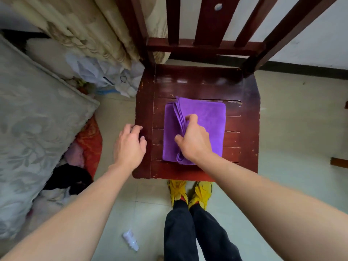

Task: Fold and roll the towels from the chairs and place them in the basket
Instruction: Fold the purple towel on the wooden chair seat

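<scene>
A purple towel [209,117], folded into a rectangle, lies on the seat of a dark red wooden chair [248,129]. My right hand [192,140] rests on the towel's middle and pinches its stacked folded edges, which run from the far left corner toward me. My left hand [130,144] hovers at the chair seat's left edge, fingers curled and apart, holding nothing and clear of the towel. No basket is in view.
A quilted grey mattress [37,132] leans at the left, with loose clothes [75,166] on the floor beside it. A small white bottle [130,240] lies on the tiled floor. My yellow shoes [190,193] stand just before the chair. Curtains [90,31] hang behind.
</scene>
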Tool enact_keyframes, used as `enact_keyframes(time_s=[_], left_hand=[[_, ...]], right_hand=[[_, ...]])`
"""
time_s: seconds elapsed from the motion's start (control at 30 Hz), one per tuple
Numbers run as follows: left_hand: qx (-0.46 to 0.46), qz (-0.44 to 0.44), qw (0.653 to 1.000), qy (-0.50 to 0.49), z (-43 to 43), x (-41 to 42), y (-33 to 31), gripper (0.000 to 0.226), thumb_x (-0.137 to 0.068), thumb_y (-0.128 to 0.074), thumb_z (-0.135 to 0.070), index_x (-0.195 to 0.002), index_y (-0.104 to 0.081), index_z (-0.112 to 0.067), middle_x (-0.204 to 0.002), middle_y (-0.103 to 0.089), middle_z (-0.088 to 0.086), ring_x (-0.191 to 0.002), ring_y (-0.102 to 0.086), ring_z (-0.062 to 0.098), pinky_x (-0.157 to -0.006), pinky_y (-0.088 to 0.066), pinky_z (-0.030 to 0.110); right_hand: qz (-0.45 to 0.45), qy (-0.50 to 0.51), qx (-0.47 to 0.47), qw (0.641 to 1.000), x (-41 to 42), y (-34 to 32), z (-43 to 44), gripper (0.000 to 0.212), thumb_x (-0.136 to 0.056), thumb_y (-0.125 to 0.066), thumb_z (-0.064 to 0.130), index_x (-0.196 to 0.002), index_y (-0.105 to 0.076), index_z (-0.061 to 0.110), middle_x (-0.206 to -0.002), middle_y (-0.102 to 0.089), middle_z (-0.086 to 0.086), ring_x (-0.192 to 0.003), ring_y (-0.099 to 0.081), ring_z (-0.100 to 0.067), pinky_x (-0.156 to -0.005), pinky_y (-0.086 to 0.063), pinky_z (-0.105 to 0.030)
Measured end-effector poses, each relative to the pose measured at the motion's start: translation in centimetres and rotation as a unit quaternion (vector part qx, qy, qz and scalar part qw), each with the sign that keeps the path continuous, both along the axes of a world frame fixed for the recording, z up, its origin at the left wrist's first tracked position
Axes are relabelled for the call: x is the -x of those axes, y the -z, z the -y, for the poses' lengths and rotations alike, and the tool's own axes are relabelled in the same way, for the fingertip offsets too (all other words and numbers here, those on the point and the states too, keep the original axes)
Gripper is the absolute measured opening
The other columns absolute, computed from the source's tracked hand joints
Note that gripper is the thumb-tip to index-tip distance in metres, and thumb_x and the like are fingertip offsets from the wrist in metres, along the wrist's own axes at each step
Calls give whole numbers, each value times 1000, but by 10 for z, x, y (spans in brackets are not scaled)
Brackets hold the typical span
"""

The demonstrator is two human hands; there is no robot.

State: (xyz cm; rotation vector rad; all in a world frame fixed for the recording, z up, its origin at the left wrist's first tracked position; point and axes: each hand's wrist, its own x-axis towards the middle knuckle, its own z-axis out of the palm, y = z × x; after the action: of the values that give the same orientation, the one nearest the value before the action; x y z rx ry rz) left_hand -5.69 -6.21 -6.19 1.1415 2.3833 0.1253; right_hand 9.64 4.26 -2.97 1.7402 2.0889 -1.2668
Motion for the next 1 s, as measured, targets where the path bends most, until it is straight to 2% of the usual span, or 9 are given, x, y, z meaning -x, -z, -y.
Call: enact_keyframes(time_s=[0.1,0.17,0.27,0.3,0.37,0.47,0.6,0.77,1.0], left_hand=[[-4,-9,1000,-12,10,8,2,32,-89,-57,-16,-120,-61,-9,-118,-55,15,-108,-54,37,-85,-46,46],[-10,-9,1000,-18,12,11,2,31,-89,-57,-16,-119,-62,-8,-117,-56,15,-107,-54,37,-85,-46,46],[-47,-1,998,-39,6,8,-1,31,-90,-55,-15,-119,-62,-7,-117,-56,15,-108,-53,37,-87,-47,47],[-76,3,996,-40,0,4,-3,30,-90,-55,-13,-119,-62,-6,-117,-56,16,-110,-53,37,-90,-47,48],[-134,-1,991,-27,-14,-8,-7,31,-89,-54,-9,-118,-62,-3,-123,-55,18,-115,-51,37,-96,-45,49],[-169,-28,982,75,-42,-40,-6,37,-86,-47,-8,-120,-62,-2,-135,-52,21,-125,-47,38,-101,-42,47],[-109,-51,964,238,-63,-76,20,51,-88,-39,-19,-138,-50,-9,-150,-38,22,-140,-34,37,-111,-35,49],[-44,-83,955,282,-51,-69,50,59,-97,-33,-38,-151,-25,-15,-159,-19,18,-148,-16,32,-116,-24,52],[-5,-87,950,300,-54,-63,48,64,-96,-28,-48,-153,-15,-20,-161,-10,12,-149,-5,27,-118,-15,53]], right_hand=[[17,-15,1,1000,8,17,9,49,-86,-60,19,-127,-33,13,-104,-62,-19,-94,-58,-43,-67,-38,-37],[-2,-20,16,1000,10,22,14,57,-86,-64,30,-131,-32,15,-104,-65,-16,-97,-59,-40,-71,-41,-37],[-71,0,16,997,0,19,9,52,-88,-61,37,-133,-42,18,-90,-68,0,-96,-62,-29,-82,-49,-40],[-87,12,-24,996,-10,16,3,43,-91,-57,32,-130,-48,18,-88,-67,3,-96,-61,-26,-83,-49,-41],[-87,-5,-171,981,-36,16,-11,32,-93,-50,21,-124,-56,14,-105,-64,-1,-107,-56,-26,-87,-48,-43],[-9,-101,-311,945,-70,32,-24,41,-90,-49,14,-130,-54,5,-139,-50,-16,-134,-39,-35,-105,-39,-47],[32,-201,-285,936,-75,56,-15,52,-98,-43,25,-146,-36,8,-157,-25,-14,-147,-18,-28,-115,-24,-49],[64,-219,-264,937,-83,81,-22,60,-101,-33,41,-153,-21,13,-161,-13,-7,-150,-6,-21,-118,-17,-50],[63,-260,-260,928,-93,85,-31,65,-98,-30,51,-153,-20,17,-162,-12,-4,-150,-6,-20,-118,-17,-51]])
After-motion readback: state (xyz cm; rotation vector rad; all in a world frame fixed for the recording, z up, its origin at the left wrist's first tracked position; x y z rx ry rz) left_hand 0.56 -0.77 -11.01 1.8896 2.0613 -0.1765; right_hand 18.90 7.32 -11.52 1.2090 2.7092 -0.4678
